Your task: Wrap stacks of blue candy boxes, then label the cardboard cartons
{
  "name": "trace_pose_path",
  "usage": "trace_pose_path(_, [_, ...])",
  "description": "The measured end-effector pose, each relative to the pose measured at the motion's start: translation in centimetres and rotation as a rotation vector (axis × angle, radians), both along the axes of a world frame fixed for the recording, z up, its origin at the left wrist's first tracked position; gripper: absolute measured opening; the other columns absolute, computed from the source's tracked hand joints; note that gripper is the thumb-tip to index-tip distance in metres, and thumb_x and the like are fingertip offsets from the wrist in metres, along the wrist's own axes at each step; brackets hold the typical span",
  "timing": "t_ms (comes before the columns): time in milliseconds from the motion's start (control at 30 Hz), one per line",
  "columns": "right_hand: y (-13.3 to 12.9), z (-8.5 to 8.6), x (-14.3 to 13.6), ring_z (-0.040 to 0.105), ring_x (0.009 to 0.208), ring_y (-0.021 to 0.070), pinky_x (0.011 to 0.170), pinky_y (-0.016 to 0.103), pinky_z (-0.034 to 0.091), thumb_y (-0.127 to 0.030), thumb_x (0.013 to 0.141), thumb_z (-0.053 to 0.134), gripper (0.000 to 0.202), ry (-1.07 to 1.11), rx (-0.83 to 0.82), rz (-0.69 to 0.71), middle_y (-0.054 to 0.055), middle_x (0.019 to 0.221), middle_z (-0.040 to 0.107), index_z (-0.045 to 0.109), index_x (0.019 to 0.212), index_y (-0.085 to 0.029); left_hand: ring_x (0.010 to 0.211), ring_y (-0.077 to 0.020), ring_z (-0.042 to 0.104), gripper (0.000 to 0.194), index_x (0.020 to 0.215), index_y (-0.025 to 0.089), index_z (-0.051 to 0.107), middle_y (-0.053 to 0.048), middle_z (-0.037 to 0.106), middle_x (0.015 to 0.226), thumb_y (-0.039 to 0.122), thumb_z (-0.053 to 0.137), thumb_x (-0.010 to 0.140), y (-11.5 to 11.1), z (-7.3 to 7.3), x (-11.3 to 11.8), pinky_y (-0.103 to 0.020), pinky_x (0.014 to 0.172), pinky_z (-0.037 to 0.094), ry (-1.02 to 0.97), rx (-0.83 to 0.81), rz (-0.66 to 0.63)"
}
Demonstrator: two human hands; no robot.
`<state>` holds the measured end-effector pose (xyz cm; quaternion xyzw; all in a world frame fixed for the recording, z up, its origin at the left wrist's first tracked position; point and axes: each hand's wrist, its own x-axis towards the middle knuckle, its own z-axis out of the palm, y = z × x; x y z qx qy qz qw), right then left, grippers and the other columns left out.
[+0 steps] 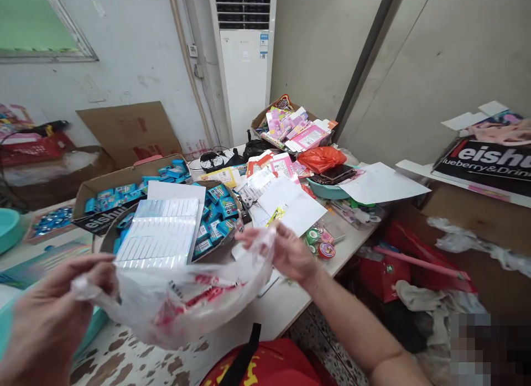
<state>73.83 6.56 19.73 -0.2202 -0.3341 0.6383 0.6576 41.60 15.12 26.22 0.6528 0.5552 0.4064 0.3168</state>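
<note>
A thin white plastic bag [194,303] with red print is stretched between my two hands above the front of the table. My left hand [62,303], at the lower left, has its fingers closed on one handle of the bag. On the other side, my right hand [290,253] pinches the bag's opposite end. Behind the bag, shiny silvery printed sheets [161,231] lean over a box of small blue packets [215,214]. White paper [290,206] lies beyond my right hand.
Another carton of blue packets [116,195] stands at the left. Rolls of tape [326,250] lie near the right table edge. Farther back are a red bag [321,158], a teal basin [327,190] and a box of pink packaging [294,126]. Turquoise basins [8,229] are at the left.
</note>
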Motion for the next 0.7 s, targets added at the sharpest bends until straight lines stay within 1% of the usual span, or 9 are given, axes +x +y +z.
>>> trace_pose_path(100, [-2.8,-4.0,-5.2,0.068,0.085,0.0215,0.087,0.041,0.047,-0.043,0.067,0.077,0.031,0.19,-0.158,0.056,-0.002,0.076,0.068,0.054,0.071,-0.023,0.048,-0.0163,0.055,0.016,0.071,0.036,0.066,0.009,0.062,0.056,0.048,0.069,0.062,-3.3,-3.4,-3.2,-0.027,0.035,0.045,0.034,-0.1,0.154])
trace_pose_path(200, [-4.7,-5.4,-8.8,0.064,0.063,0.0144,0.076,0.036,0.051,-0.04,0.066,0.078,0.028,0.298,-0.241,0.024,-0.006,0.067,0.06,0.057,0.07,-0.022,0.047,-0.0198,0.058,0.016,0.071,0.039,0.068,0.01,0.065,0.056,0.051,0.068,0.06,-5.3,-5.0,-5.2,-0.028,0.032,0.047,0.104,-0.186,0.198])
trace_pose_path(267, [-5.2,-4.9,-10.7,0.059,0.058,0.0121,0.068,0.032,0.051,-0.041,0.066,0.078,0.026,0.243,-0.246,-0.031,-0.005,0.069,0.057,0.06,0.07,-0.022,0.053,-0.0214,0.062,0.016,0.071,0.04,0.069,0.01,0.068,0.065,0.052,0.067,0.06,-6.5,-5.1,-4.9,-0.03,0.036,0.05,0.12,-0.18,0.111])
trace_pose_path(333, [-5.2,-3.9,-12.5,0.057,0.066,0.0131,0.069,0.03,0.05,-0.041,0.067,0.077,0.023,0.055,-0.169,-0.095,-0.002,0.075,0.057,0.063,0.068,-0.022,0.061,-0.0224,0.065,0.02,0.076,0.039,0.071,0.007,0.071,0.074,0.05,0.068,0.06,-7.7,-4.9,-3.3,-0.03,0.046,0.054,0.142,-0.166,-0.096])
trace_pose_path(400, [-5.1,-3.1,-14.2,0.057,0.083,0.0161,0.082,0.032,0.047,-0.04,0.069,0.075,0.019,-0.171,-0.028,-0.137,0.002,0.084,0.057,0.066,0.068,-0.023,0.068,-0.0221,0.065,0.028,0.088,0.035,0.072,0.002,0.071,0.077,0.044,0.069,0.062,-8.8,-5.0,-1.1,-0.03,0.056,0.056,0.157,-0.17,-0.329])
trace_pose_path(467, [-5.3,-2.9,-15.6,0.054,0.099,0.0189,0.095,0.036,0.041,-0.04,0.071,0.074,0.015,-0.33,0.077,-0.145,0.003,0.094,0.056,0.069,0.069,-0.025,0.072,-0.0214,0.064,0.027,0.09,0.029,0.071,-0.002,0.07,0.079,0.038,0.066,0.065,-9.7,-5.4,0.7,-0.029,0.062,0.054,0.141,-0.146,-0.474])
trace_pose_path(567, [-6.0,-3.7,-16.6,0.05,0.111,0.0208,0.097,0.038,0.039,-0.041,0.074,0.071,0.015,-0.383,0.053,-0.149,0.004,0.109,0.052,0.069,0.078,-0.026,0.071,-0.0187,0.06,0.016,0.075,0.021,0.069,-0.003,0.066,0.074,0.033,0.057,0.073,-10.3,-6.3,1.7,-0.026,0.063,0.049,0.13,-0.132,-0.553])
trace_pose_path(633, [-6.7,-4.5,-16.4,0.05,0.111,0.022,0.091,0.037,0.044,-0.043,0.067,0.076,0.029,-0.405,0.0,-0.173,0.005,0.116,0.049,0.066,0.09,-0.027,0.068,-0.0169,0.057,0.015,0.071,0.02,0.065,-0.002,0.063,0.071,0.029,0.055,0.075,-10.5,-6.6,1.5,-0.025,0.062,0.046,0.147,-0.16,-0.554])
trace_pose_path(700, [-7.4,-5.0,-16.0,0.052,0.107,0.0217,0.089,0.037,0.044,-0.041,0.064,0.079,0.032,-0.536,0.009,-0.198,0.005,0.112,0.053,0.064,0.089,-0.026,0.068,-0.0158,0.056,0.011,0.07,0.019,0.064,-0.001,0.061,0.07,0.025,0.055,0.074,-10.5,-6.5,1.2,-0.024,0.063,0.044,0.145,-0.169,-0.533])
